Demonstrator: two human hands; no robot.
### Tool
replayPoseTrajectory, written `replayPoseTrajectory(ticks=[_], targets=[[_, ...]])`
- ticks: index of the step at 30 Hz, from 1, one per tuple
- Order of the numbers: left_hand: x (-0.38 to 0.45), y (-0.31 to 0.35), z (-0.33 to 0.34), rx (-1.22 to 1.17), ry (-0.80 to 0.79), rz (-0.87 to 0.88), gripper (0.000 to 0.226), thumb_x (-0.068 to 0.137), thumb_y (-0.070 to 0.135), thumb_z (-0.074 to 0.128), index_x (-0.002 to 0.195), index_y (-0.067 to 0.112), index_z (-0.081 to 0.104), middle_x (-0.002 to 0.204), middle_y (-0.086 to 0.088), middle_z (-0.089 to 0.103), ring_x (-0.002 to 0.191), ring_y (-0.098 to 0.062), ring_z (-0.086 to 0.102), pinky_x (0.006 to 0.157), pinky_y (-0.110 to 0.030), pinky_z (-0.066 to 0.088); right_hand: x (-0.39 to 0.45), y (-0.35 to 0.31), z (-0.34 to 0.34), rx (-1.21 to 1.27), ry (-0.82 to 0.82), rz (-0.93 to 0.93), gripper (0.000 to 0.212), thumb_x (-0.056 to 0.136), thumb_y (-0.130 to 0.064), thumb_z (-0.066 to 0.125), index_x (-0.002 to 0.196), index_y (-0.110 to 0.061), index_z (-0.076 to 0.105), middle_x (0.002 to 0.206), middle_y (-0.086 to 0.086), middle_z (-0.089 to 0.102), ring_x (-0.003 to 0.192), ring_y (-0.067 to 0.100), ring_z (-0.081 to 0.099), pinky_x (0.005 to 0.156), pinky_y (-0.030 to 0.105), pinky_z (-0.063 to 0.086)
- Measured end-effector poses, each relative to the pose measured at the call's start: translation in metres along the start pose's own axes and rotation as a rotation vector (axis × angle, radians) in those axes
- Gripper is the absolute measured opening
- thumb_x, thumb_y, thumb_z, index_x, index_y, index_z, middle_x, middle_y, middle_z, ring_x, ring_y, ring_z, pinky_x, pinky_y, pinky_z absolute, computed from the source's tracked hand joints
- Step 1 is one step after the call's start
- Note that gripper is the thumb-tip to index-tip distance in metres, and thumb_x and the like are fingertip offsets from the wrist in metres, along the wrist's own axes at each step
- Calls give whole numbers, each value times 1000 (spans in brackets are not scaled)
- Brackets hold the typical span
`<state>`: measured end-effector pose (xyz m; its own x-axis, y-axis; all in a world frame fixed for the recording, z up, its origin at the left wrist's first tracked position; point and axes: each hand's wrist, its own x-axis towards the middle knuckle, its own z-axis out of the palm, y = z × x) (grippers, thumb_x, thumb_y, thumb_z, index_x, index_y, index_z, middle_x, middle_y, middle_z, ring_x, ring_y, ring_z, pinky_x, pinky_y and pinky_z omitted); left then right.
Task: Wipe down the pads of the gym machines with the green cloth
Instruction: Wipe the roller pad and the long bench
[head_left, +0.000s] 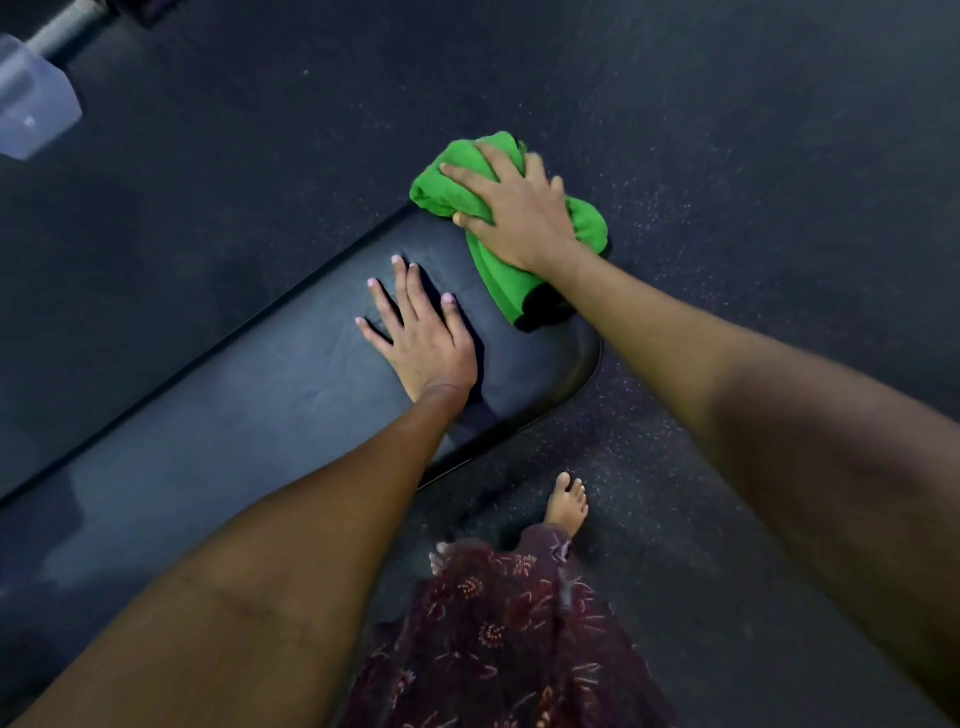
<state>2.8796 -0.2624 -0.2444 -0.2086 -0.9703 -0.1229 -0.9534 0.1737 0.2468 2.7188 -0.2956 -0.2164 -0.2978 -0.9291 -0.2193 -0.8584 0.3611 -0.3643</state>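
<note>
Here, line by line:
Right hand: your right hand (511, 208) sits on top of the bunched green cloth (498, 270), fingers curled over and into its folds, thumb tucked at the near side (a real grip, not a flat palm).
Cloth: it lies at the far end corner of the long black padded bench pad (249, 395), part of it hanging past the pad's edge over the floor.
Left hand: your left hand (418, 332) lies flat on the pad's top, fingers straight and spread, holding nothing, just beside the cloth.
Floor: dark speckled rubber floor (727, 156) lies around the pad.
Below: your bare foot (567, 504) stands on the floor off the pad's near edge, above a dark red patterned garment (498, 634).
</note>
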Motion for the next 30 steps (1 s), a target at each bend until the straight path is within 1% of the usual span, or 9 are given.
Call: replayPoseTrajectory(ticks=[5,9,12,15,17,20,23,27,30], targets=[[-1,1,-3,-1,-9,10,53,102,36,28,151,19,20,160,10,7,148,-22,-4,115,-52,-8,-52,11,21,-178,172,-88,53,93,-52,41,144,-45,30,156,-1,25,130,42,34,92,51,37],[-1,-1,-6,-54,-18,41,53,101,36,32,150,17,23,160,7,10,148,-23,-2,115,-52,-8,-80,12,29,-247,208,-99,52,93,-53,39,144,-42,33,153,2,32,124,44,39,90,52,38],[-5,-16,-9,-76,-58,176,56,100,37,34,150,13,24,160,1,13,148,-23,2,115,-48,-7,-100,16,31,-291,198,-121,53,93,-53,35,145,-42,32,154,2,31,126,44,38,94,55,36],[-37,-58,-12,-48,-75,334,58,98,40,29,150,13,25,159,-2,18,147,-22,10,117,-43,0,-128,15,37,-305,192,-165,52,93,-53,35,144,-41,33,153,2,32,126,44,38,96,55,33],[-68,-90,-10,-2,-86,391,58,98,41,26,149,15,27,158,-2,21,146,-23,14,117,-46,5,-147,17,45,-326,221,-223,53,93,-51,39,144,-40,34,152,3,33,124,43,37,96,56,33],[-116,-130,-7,71,-68,373,55,98,40,26,149,18,29,156,-2,26,145,-24,19,113,-54,10,-173,12,63,-445,212,-500,60,86,-47,51,143,-40,35,151,5,36,119,36,32,96,54,31],[-142,-150,-3,85,-34,356,54,99,38,28,149,19,27,156,-2,26,145,-22,16,113,-52,8,-180,-10,74,-618,166,-809,69,78,-48,50,144,-41,32,151,4,36,119,35,35,94,52,35],[-151,-158,2,81,30,366,54,98,34,33,149,19,26,156,-3,27,143,-23,18,113,-49,7,-164,-26,81,-663,212,-1021,73,78,-50,59,145,-42,29,152,3,35,119,35,38,92,52,40],[-150,-156,5,25,88,314,55,96,35,39,147,16,31,155,-9,27,143,-25,19,114,-44,6,-155,9,72,-726,281,-1210,65,85,-33,52,145,-41,28,152,3,35,119,35,40,92,51,37]])
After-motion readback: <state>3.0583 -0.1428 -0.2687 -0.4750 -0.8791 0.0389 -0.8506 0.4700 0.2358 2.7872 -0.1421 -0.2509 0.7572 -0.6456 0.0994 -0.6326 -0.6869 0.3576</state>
